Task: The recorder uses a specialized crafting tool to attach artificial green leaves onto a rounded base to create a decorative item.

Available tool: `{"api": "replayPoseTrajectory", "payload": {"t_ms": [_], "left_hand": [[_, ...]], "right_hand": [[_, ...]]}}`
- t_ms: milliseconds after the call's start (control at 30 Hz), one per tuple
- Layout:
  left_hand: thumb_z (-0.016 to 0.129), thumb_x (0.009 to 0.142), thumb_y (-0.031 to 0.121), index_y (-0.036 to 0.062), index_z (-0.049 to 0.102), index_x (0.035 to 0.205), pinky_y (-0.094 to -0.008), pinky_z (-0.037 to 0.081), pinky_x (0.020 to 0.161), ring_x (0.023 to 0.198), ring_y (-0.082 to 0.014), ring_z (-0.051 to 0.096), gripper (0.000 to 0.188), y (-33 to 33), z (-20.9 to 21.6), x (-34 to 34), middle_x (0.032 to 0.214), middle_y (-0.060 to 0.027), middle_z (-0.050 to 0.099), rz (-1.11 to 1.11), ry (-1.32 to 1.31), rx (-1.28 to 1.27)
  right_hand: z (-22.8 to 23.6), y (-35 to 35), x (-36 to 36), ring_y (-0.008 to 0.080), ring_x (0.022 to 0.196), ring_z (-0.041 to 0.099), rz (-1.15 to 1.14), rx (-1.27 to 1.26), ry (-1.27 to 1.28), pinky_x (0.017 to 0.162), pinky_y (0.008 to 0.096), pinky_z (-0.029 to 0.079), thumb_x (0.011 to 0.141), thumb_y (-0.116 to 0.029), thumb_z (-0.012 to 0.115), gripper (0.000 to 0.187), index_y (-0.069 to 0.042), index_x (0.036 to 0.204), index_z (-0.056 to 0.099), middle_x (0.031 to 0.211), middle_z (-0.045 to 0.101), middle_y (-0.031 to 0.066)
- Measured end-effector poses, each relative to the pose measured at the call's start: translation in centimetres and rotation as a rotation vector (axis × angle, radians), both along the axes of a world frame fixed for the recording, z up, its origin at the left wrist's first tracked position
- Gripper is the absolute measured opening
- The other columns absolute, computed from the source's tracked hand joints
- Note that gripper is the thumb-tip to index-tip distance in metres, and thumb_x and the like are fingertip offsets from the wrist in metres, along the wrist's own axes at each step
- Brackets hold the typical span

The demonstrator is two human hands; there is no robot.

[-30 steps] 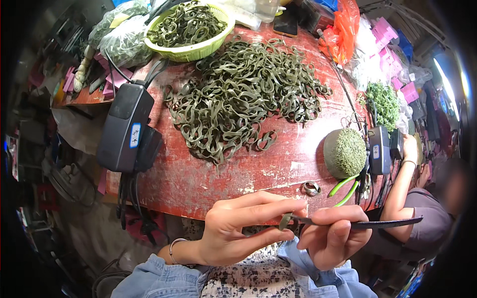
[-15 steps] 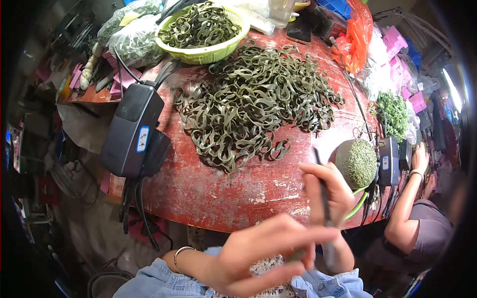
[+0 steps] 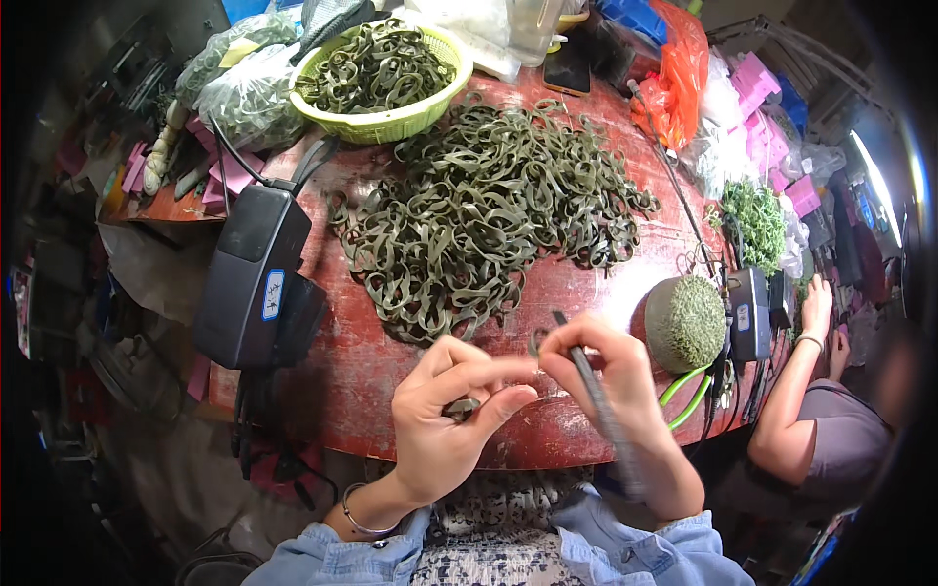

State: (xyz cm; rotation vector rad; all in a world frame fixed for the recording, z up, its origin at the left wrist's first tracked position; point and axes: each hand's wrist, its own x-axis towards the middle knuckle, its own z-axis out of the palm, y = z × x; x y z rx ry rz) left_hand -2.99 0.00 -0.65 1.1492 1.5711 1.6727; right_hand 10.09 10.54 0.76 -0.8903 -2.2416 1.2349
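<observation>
A slender dark grey tool (image 3: 594, 379) is gripped by my closed right hand (image 3: 625, 396); its lower end is smeared by motion. At that hand's fingertips, over the table, a dark green loop (image 3: 537, 340) shows, but whether it is pinched cannot be made out. My left hand (image 3: 445, 425) is curled, index finger and thumb pointing toward the right hand, with green loops (image 3: 461, 407) partly showing in the palm. Beyond both hands lies a broad pile of flat dark green loops (image 3: 479, 210) on the worn red table (image 3: 371, 410).
More loops fill a yellow-green basket (image 3: 381, 125). A black box with cables (image 3: 249, 264) stands left; a round pad topped with green bits (image 3: 696, 322), green-handled tool (image 3: 689, 396) and smaller box (image 3: 748, 313) right. Bags and a phone (image 3: 567, 73) lie behind. A co-worker's arm (image 3: 789, 391) reaches in.
My left hand has moved left and away from me, off the right hand. The tool in my right hand now tilts left, and a loop appears at those fingertips. The view shifted slightly.
</observation>
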Motion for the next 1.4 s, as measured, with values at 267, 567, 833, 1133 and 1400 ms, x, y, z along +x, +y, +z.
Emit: {"api": "replayPoseTrajectory", "payload": {"t_ms": [267, 567, 833, 1133, 1400], "left_hand": [[0.069, 0.069, 0.002, 0.0024, 0.065, 0.084, -0.0175, 0.041, 0.049, 0.06, -0.0057, 0.052, 0.016, 0.7, 0.7, 0.8, 0.074, -0.0039, 0.058, -0.16, -0.044, -0.002], [0.067, 0.074, 0.006, -0.0017, 0.062, 0.08, -0.0154, 0.034, 0.041, 0.052, -0.0022, 0.049, 0.011, 0.5, 1.1, 2.1, 0.07, -0.0023, 0.058, -0.252, -0.703, -0.137], [0.068, 0.073, 0.009, -0.001, 0.061, 0.096, -0.0169, 0.04, 0.049, 0.059, -0.0048, 0.052, 0.027, 0.7, 1.1, 3.2, 0.081, -0.0058, 0.059, -0.145, -0.276, -0.16], [0.067, 0.072, 0.011, -0.0011, 0.053, 0.112, -0.0225, 0.045, 0.058, 0.067, -0.0119, 0.053, 0.044, 1.0, 1.3, 3.4, 0.082, -0.0085, 0.053, -0.275, 0.114, -0.026], [0.069, 0.07, 0.008, -0.002, 0.055, 0.109, -0.0193, 0.039, 0.053, 0.059, -0.0076, 0.046, 0.042, 0.9, 1.3, 3.9, 0.074, -0.0049, 0.051, -0.187, 0.249, -0.026]], "right_hand": [[2.5, -0.9, 2.4, 0.0059, 0.065, 0.045, 0.011, -0.733, 0.231, 0.058, 0.0189, 0.035, 0.082, -0.017, 0.056, 0.017, 0.0, 0.083, 0.057, 0.073, 0.052, 0.0016], [0.8, -3.2, 3.6, 0.0086, 0.062, 0.048, -0.073, -0.695, 0.482, 0.055, 0.0217, 0.038, 0.081, -0.008, 0.057, 0.012, 0.002, 0.086, 0.058, 0.077, 0.054, 0.0059], [1.1, -3.8, 3.4, 0.014, 0.053, 0.051, -0.218, 0.16, 0.214, 0.045, 0.0236, 0.04, 0.064, 0.0, 0.069, 0.019, 0.0, 0.08, 0.059, 0.071, 0.053, 0.0082], [1.6, -4.1, 3.5, 0.0196, 0.057, 0.056, -0.19, 0.285, 0.206, 0.05, 0.0259, 0.045, 0.063, 0.005, 0.067, 0.022, 0.0, 0.083, 0.062, 0.074, 0.056, 0.011], [2.3, -3.6, 4.9, 0.0144, 0.058, 0.057, -0.246, -0.044, 0.341, 0.049, 0.0228, 0.044, 0.074, -0.001, 0.06, 0.02, 0.004, 0.094, 0.061, 0.074, 0.061, 0.0128]]}}
